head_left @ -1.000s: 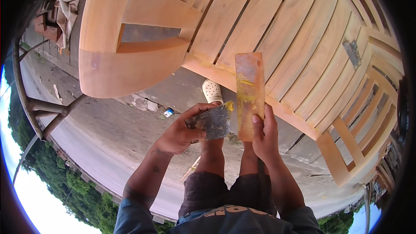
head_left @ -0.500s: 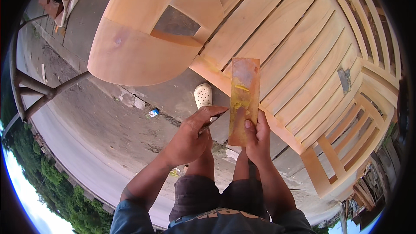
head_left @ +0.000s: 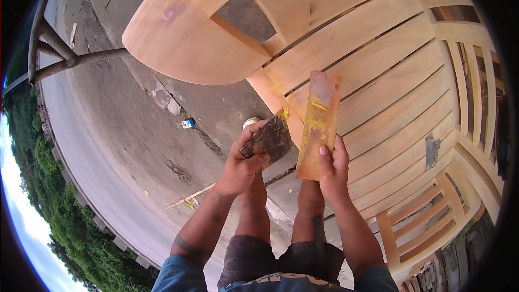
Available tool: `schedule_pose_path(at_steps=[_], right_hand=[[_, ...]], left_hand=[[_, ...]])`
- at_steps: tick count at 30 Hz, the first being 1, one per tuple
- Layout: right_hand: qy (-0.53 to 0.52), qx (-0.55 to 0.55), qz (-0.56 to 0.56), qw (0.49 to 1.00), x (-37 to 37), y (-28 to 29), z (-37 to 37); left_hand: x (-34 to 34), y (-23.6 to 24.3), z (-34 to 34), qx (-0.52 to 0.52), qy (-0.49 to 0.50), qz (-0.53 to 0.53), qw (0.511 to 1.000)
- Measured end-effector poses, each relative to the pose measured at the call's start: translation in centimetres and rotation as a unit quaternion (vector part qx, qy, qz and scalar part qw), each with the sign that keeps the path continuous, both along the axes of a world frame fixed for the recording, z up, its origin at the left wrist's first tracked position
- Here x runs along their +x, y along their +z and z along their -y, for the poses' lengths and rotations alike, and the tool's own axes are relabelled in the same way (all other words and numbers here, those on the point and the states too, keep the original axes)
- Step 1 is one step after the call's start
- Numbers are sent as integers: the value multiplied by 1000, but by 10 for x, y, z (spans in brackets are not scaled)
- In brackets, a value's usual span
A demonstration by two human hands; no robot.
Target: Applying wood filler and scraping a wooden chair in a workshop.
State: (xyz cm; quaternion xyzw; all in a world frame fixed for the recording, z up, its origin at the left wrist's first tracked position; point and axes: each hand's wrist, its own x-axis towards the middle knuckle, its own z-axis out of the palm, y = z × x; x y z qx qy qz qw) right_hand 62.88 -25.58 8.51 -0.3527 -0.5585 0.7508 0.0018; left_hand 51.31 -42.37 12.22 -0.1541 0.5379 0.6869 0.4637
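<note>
My left hand (head_left: 242, 163) grips a dark, stained putty scraper blade (head_left: 270, 139) with its flat face turned up. A dab of yellow putty sits on the blade's far corner. In my right hand (head_left: 334, 168), thumb on top, is a flat rectangular wooden board (head_left: 318, 130) with yellow putty smeared on its middle. The blade and the board are side by side with a small gap between them. Beyond them stands a bare wooden bench (head_left: 373, 94) with a slatted seat; a yellowish smear marks its front edge near the armrest.
The bench's broad, rounded armrest (head_left: 186, 35) juts out at the far left. A grey flat piece (head_left: 432, 152) lies on the slats at right. A bent metal frame (head_left: 67, 57) stands at left. A small blue-and-white packet (head_left: 187, 124) lies on the cracked ground beside the road.
My left hand has turned the scraper blade from edge-on to face-up. The board in my right hand has tilted slightly. The whole view has shifted and rotated over the bench.
</note>
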Motion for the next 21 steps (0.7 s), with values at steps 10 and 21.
schedule_pose_path(at_steps=[10, 21], right_hand=[[17, 39, -9, 999, 3, -42, -58], [-15, 98, -9, 995, 34, -53, -90]], left_hand=[[1, -80, -38, -438, -192, -598, 644], [-7, -126, -61, -574, -196, -618, 500]])
